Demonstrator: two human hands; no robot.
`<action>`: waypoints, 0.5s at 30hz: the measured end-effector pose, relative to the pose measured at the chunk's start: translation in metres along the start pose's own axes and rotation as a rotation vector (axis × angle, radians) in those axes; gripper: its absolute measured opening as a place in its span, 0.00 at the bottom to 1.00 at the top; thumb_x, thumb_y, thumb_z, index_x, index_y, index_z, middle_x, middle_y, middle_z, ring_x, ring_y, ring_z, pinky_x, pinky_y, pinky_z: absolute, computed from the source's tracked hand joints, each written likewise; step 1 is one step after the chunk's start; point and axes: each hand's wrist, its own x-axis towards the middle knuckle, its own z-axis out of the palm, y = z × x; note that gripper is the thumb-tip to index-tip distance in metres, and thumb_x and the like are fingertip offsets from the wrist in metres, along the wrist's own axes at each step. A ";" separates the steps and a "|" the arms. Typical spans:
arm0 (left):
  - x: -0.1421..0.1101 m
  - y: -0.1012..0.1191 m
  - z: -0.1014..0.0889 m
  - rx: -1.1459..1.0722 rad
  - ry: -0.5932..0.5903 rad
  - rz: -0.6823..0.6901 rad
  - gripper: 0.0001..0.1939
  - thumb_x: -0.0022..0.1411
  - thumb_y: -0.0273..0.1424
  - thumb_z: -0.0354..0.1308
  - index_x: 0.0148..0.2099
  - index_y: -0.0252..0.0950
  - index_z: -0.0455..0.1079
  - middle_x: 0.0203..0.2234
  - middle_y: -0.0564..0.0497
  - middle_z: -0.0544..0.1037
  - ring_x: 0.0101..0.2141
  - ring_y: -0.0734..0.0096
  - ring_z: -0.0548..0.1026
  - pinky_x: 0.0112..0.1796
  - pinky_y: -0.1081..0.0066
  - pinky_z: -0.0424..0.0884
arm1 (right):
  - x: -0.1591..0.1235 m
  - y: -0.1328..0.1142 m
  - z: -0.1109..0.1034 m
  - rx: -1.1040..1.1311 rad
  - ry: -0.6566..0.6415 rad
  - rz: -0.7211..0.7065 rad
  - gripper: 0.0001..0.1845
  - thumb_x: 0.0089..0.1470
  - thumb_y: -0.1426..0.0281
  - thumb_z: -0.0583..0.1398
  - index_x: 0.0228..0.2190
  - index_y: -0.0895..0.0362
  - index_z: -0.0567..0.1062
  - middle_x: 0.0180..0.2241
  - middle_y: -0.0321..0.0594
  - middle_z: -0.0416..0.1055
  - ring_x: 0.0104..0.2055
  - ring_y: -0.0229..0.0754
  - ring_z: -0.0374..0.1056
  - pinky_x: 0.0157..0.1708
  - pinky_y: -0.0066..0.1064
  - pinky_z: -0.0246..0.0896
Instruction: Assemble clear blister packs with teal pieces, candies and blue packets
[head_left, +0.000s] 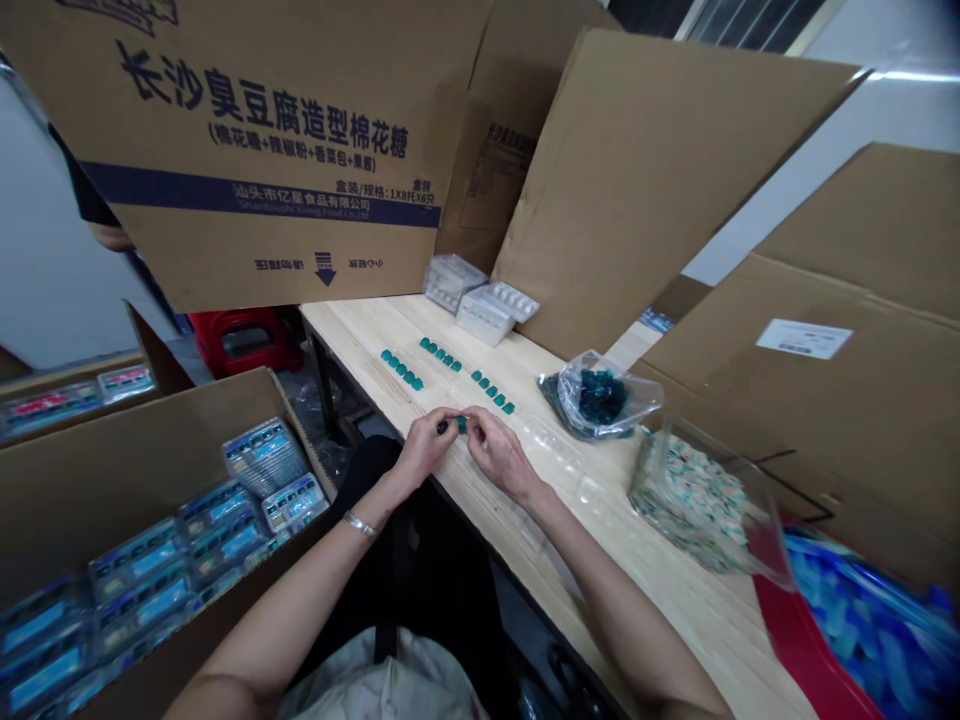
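Observation:
Close together near the table's front edge, my left hand [429, 440] and my right hand [495, 448] pinch a small dark green piece [461, 425] between their fingertips. A small black item [442, 427] also shows at the left fingers; its kind cannot be told. Beyond my hands lie short rows of similar green pieces: one row at the left [402, 370], one farther back [440, 354] and one toward the right [493, 392]. Clear plastic trays [547, 445] lie flat to the right of my right hand.
On the wooden table [360, 320] stand stacked clear trays [487, 312], a bag of dark green pieces [600, 398] and a clear bin of small pale pieces [701, 500]. A red container [795, 630] holds blue items. Large cartons [300, 230] wall the back. A carton of packaged sets [142, 450] stands left.

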 end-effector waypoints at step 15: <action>0.000 -0.018 -0.021 0.148 -0.045 -0.067 0.06 0.48 0.33 0.64 0.28 0.36 0.73 0.21 0.53 0.74 0.19 0.76 0.67 0.24 0.76 0.63 | 0.005 0.022 0.014 0.223 0.000 0.024 0.09 0.54 0.65 0.60 0.36 0.54 0.78 0.34 0.41 0.72 0.37 0.40 0.69 0.38 0.33 0.65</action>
